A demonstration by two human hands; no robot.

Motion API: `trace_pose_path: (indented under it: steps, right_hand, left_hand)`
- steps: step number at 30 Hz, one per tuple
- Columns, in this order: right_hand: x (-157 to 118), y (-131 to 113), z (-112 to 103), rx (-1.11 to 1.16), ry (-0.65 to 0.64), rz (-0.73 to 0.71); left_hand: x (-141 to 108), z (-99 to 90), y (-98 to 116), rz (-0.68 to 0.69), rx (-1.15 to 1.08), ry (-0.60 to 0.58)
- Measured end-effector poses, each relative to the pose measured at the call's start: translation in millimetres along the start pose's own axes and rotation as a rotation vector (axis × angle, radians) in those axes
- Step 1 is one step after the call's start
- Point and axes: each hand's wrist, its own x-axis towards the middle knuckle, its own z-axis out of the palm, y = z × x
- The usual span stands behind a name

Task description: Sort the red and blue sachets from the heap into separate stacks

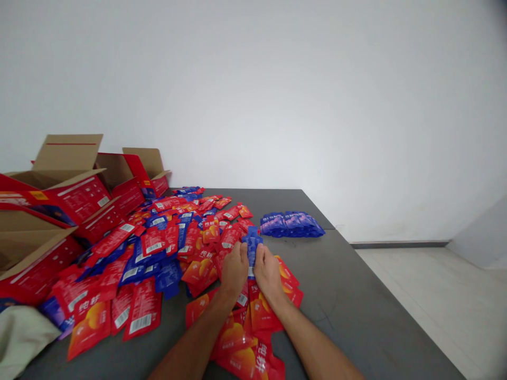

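Observation:
Between my two hands is a blue pouch (252, 245), its narrow top pointing away from me and a white barcode label at its lower end. My left hand (234, 268) grips its left edge, fingers curled. On the opposite edge, my right hand (268, 270) is closed in the same way. Below my hands and forearms lie several red pouches (235, 335) with orange fruit pictures. Left of my hands spreads a loose heap of red and blue pouches (154, 240). A row of overlapping blue pouches (291, 224) lies beyond my right hand.
Opened red cardboard boxes (81, 198) with brown insides stand along the left. A pale cloth (26, 332) lies at the lower left. The dark table (356, 316) ends at a slanting right edge, with light floor (428, 285) beyond. A white wall (277, 95) rises behind.

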Motion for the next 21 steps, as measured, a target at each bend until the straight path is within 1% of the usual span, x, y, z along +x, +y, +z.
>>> trace_pose_path:
  steps: [3, 7, 12, 15, 18, 21]
  right_hand:
    - [-1, -2, 2, -0.016, 0.017, -0.026]
    - [-2, -3, 1, -0.055, 0.052, -0.048]
    - [-3, -1, -5, -0.117, 0.079, -0.077]
    - [0, -1, -10, -0.071, 0.067, -0.053]
    - [1, -6, -15, 0.043, -0.003, -0.058]
    - [0, -14, -19, 0.182, -0.058, -0.124]
  left_hand:
    - [-1, 0.0, 2, -0.005, 0.021, 0.016]
    - [-3, 0.5, 4, -0.006, -0.033, 0.009]
    - [-4, 0.0, 5, -0.003, -0.087, -0.027]
    - [-3, 0.7, 4, 0.035, -0.132, -0.046]
    - [-4, 1.9, 5, 0.108, -0.17, -0.107]
    - [-6, 1.4, 9, 0.072, -0.304, -0.195]
